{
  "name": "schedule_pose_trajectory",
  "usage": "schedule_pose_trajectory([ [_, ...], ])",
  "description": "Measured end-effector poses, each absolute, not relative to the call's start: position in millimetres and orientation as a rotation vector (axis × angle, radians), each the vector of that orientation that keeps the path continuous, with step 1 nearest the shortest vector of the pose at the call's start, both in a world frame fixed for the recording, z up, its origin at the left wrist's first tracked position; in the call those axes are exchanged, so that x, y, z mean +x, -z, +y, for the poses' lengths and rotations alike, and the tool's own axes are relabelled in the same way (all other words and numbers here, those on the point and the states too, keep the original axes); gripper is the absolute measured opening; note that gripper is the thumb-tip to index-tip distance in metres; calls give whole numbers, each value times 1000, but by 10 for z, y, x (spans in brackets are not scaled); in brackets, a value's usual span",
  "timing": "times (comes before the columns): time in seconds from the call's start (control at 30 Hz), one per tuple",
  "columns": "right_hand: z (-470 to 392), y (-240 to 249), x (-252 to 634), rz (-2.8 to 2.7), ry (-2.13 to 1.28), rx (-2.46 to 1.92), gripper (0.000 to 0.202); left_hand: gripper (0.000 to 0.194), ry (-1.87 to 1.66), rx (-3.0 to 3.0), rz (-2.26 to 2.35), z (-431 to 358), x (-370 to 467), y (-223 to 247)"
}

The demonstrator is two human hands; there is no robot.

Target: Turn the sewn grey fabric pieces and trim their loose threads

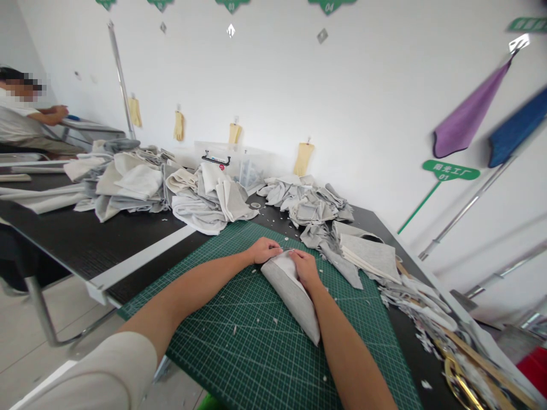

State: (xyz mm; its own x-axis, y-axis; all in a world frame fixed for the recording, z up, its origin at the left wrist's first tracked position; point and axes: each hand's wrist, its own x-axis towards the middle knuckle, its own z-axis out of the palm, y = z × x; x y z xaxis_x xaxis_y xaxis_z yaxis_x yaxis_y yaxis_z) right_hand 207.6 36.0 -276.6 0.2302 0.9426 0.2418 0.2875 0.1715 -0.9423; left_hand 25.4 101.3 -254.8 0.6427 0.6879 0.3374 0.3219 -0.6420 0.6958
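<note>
Over the green cutting mat (239,336) I have a folded piece of grey and white fabric (290,290). My left hand (265,250) pinches at its far corner, fingers pressed together. Beside it, my right hand (305,267) is closed on the same fabric's upper edge, thumb and fingers meeting near the left fingertips. The fabric's lower end slants toward me along my right forearm. Whether something small sits between the fingertips cannot be made out. White scraps lie scattered on the mat.
Heaped grey and white fabric (209,196) lies beyond the mat, with a clear plastic box (256,165) behind it. More grey cloth (310,202) lies at the far right. Gold-handled scissors (455,373) and wooden strips (491,359) lie right. Another person (25,117) sits far left.
</note>
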Motion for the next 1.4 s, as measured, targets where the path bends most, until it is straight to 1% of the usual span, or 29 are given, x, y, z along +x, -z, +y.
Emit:
schedule_pose_trajectory([
  [0.4, 354, 2760, 2079, -1298, -719, -1357, 34, 37, -801, 2248, 728, 1011, 244, 2545],
  [0.73, 365, 2780, 2084, -1285, -726, -1353, 37, 36, -819, 2231, 707, 1069, 268, 2612],
  [1.0, 376, 2781, 2094, -1252, -736, -1356, 39, 37, -880, 2051, 814, 1053, 264, 2604],
  [1.2, 409, 2824, 2114, -1224, -738, -1355, 40, 37, -822, 2102, 760, 1058, 258, 2607],
  [1.4, 421, 2849, 2127, -1225, -752, -1343, 40, 35, -838, 2139, 749, 1069, 251, 2617],
])
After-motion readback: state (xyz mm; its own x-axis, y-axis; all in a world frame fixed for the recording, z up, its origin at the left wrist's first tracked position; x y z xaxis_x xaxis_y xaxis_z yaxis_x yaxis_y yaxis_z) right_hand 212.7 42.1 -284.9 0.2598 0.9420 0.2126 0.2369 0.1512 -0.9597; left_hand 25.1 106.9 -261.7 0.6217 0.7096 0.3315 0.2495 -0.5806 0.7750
